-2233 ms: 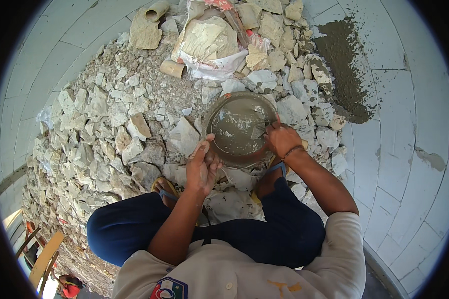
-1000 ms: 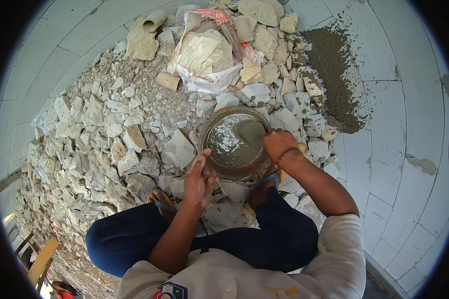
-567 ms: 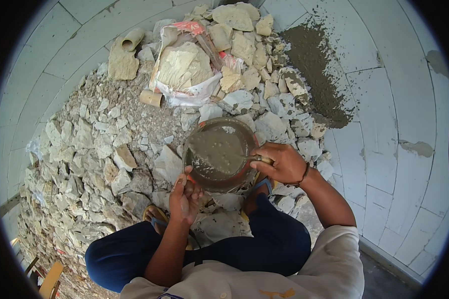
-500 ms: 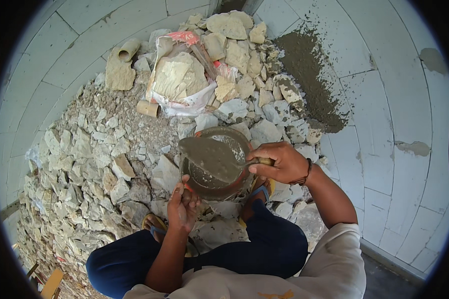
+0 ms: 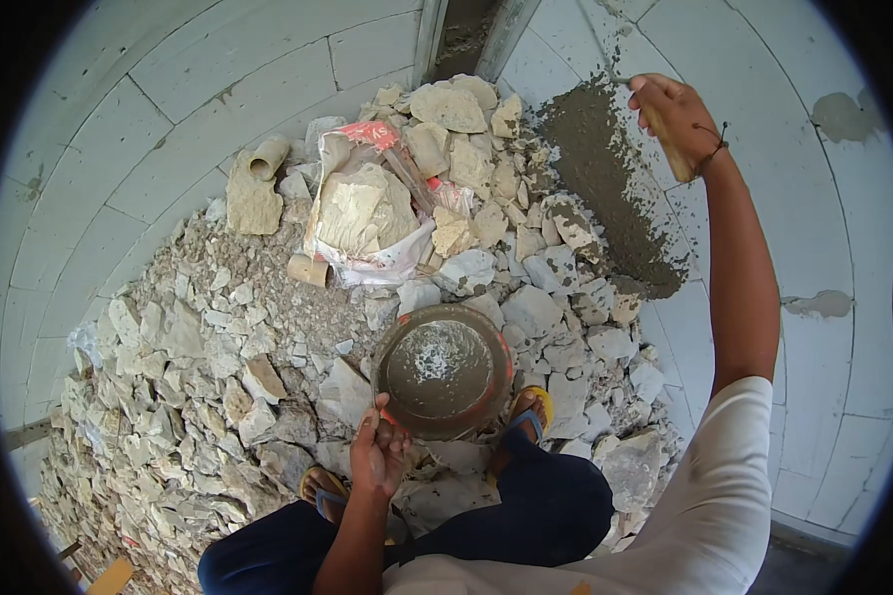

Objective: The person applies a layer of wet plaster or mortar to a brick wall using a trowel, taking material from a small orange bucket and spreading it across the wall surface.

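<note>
We look down and slightly forward from the person's head through one wide fisheye view, close above the left hand [image 5: 378, 456] and the basin [image 5: 445, 426], with the block wall [image 5: 826, 233] bending toward its rim.

Right hand [image 5: 670, 121]: moved up and forward from the bucket [image 5: 504, 375] to beside the mortar patch [image 5: 605, 178] on the wall [image 5: 799, 223], arm extended. Trowel [image 5: 677, 161]: carried along in its grasp, blade hardly discernible. Mortar in bucket [image 5: 437, 392]: uncovered, pale patch showing.
</note>
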A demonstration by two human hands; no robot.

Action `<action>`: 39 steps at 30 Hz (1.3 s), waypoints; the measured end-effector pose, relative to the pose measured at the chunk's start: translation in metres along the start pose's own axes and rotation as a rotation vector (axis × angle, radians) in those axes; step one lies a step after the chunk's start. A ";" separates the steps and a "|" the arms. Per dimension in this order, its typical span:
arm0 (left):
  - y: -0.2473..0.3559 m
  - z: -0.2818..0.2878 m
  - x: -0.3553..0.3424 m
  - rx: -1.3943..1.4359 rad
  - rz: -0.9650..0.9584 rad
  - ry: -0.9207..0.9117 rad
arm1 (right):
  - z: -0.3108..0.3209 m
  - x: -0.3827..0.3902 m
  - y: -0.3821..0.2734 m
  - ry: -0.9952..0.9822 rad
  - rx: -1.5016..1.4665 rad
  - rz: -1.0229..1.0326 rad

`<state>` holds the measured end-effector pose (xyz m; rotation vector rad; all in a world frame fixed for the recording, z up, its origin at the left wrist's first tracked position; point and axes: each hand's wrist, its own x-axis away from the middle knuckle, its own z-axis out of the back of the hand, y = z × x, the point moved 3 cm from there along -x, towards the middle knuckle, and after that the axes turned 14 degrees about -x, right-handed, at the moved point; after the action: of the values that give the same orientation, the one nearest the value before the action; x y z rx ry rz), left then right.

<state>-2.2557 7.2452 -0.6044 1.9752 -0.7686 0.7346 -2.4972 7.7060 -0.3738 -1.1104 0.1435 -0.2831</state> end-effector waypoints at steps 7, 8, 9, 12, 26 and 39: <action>0.001 -0.003 0.003 0.042 -0.030 -0.068 | -0.195 0.207 0.073 -0.983 1.064 -0.087; 0.001 -0.002 0.004 0.037 -0.038 -0.057 | -0.219 0.230 0.094 -0.957 1.109 -0.052; 0.000 -0.002 0.005 0.037 -0.031 -0.047 | -0.237 0.245 0.112 -0.890 1.036 -0.021; 0.001 0.001 0.007 0.042 -0.050 -0.050 | -0.252 0.273 0.150 -0.778 0.969 0.023; 0.003 -0.009 0.005 -0.012 -0.026 -0.031 | -0.091 0.175 0.044 -0.716 -0.231 -0.269; 0.000 -0.007 0.004 0.048 -0.024 -0.066 | 0.019 0.034 -0.025 -0.113 0.452 0.001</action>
<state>-2.2542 7.2504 -0.5989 2.0570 -0.7714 0.6823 -2.4637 7.7024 -0.3421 -0.6749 -0.0215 -0.2358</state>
